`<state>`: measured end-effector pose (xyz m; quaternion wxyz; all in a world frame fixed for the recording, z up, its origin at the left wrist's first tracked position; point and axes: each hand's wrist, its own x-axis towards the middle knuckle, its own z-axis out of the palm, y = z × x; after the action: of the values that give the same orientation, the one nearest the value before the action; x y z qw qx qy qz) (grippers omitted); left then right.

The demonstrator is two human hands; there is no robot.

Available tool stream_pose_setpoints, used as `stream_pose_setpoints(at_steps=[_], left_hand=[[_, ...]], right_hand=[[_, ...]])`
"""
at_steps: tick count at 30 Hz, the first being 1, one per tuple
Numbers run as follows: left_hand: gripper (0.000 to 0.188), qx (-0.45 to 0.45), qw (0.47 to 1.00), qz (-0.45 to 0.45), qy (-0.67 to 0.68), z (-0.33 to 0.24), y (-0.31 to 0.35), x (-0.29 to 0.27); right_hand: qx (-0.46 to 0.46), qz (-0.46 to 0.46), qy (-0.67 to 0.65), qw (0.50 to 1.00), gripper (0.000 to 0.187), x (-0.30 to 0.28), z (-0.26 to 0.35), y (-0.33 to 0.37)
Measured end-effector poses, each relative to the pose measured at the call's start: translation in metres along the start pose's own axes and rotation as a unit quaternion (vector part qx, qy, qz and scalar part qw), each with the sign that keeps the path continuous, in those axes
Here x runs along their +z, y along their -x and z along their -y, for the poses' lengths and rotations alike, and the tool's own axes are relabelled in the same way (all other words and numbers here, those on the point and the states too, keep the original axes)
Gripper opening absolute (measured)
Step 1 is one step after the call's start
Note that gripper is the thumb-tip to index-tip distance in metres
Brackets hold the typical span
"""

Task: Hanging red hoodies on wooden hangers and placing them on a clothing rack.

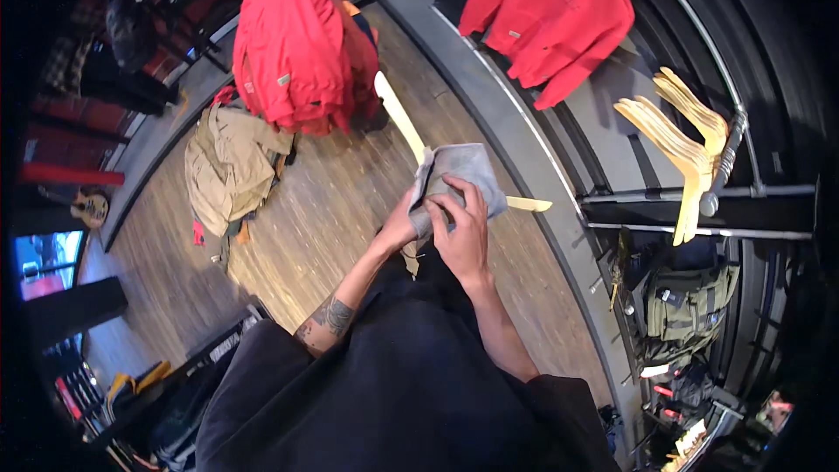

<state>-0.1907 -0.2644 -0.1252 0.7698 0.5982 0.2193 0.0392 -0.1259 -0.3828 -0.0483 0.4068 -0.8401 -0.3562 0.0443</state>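
Observation:
In front of my body, both hands are on a grey piece of folded cloth (468, 163) with a dark edge along its left side. My left hand (402, 223) grips the cloth from its left side, and its fingers are mostly hidden. Across the front, the bent fingers of my right hand (459, 232) press and pinch the fabric near that dark edge. Behind the cloth a pale wooden hanger (401, 118) sticks out at the upper left and lower right. Which hand bears the hanger is hidden.
Red hoodies (293, 44) hang in a bunch ahead, beside a heap of tan clothing (229, 162) on the wooden floor (328, 210). To the right, a red hoodie (559, 17) and several wooden hangers (686, 140) hang on a metal rail, above a green backpack (690, 301).

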Motion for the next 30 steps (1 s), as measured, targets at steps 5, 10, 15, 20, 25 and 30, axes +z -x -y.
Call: stream_pose_setpoints(at_steps=[5,10,15,20,25,30], left_hand=[[0.054,-0.024,0.998,-0.056,0.005,-0.004,0.018,-0.010],[0.033,0.014,0.995,-0.076,0.058,-0.028,0.028,-0.012],[0.028,-0.006,0.998,-0.063,0.007,-0.065,0.038,-0.016],[0.032,-0.043,0.990,-0.119,0.064,-0.092,0.043,-0.025],[0.035,-0.035,0.992,-0.115,0.046,-0.102,0.035,-0.012],[0.038,-0.036,0.992,-0.118,0.030,-0.094,0.028,0.011]], right_hand=[[-0.011,0.058,-0.104,0.993,0.035,0.004,-0.003,-0.005],[-0.154,0.120,0.107,0.975,0.054,-0.005,-0.013,-0.012],[-0.210,0.121,0.157,0.958,0.058,-0.007,-0.031,-0.013],[-0.304,0.102,0.120,0.939,0.043,-0.045,-0.068,-0.035],[-0.322,0.074,0.118,0.937,0.044,-0.053,-0.069,-0.043],[-0.340,0.084,0.085,0.933,0.041,-0.024,-0.048,-0.041]])
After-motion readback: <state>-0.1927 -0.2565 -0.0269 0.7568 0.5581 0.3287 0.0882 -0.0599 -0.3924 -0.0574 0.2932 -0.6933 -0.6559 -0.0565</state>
